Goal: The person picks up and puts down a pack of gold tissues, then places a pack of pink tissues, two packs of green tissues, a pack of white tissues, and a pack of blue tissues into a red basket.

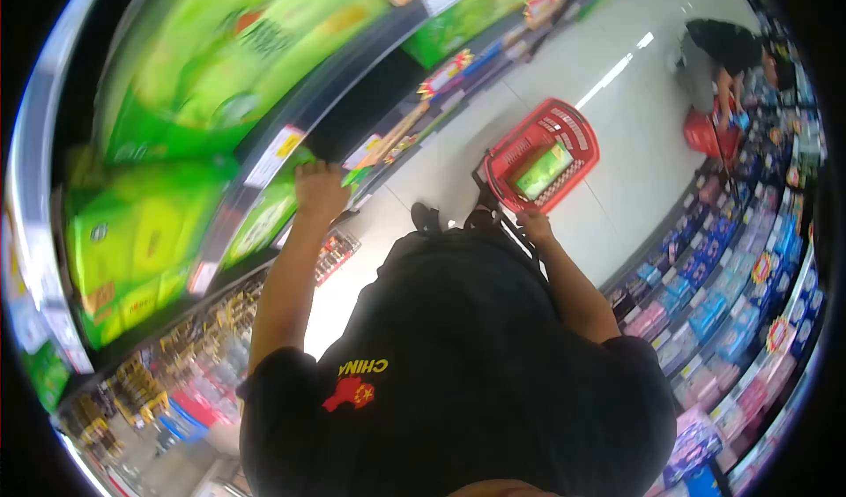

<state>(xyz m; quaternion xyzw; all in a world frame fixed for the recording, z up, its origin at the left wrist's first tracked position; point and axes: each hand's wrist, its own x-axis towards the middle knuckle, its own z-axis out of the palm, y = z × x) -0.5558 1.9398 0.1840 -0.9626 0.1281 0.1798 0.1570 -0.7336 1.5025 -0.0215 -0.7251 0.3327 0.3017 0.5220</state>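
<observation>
Green pack (pixel 263 224), beside left grip (pixel 322 190); basket (pixel 583 129), beside right grip (pixel 534 226); closure of either, we cannot tell. Sound handling: we steady basket, support pack squarely.

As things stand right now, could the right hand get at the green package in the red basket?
Probably yes: the right hand is at the near end of the red basket, whose top is open, and nothing visible covers the green package. Its grip is hard to make out.
</observation>
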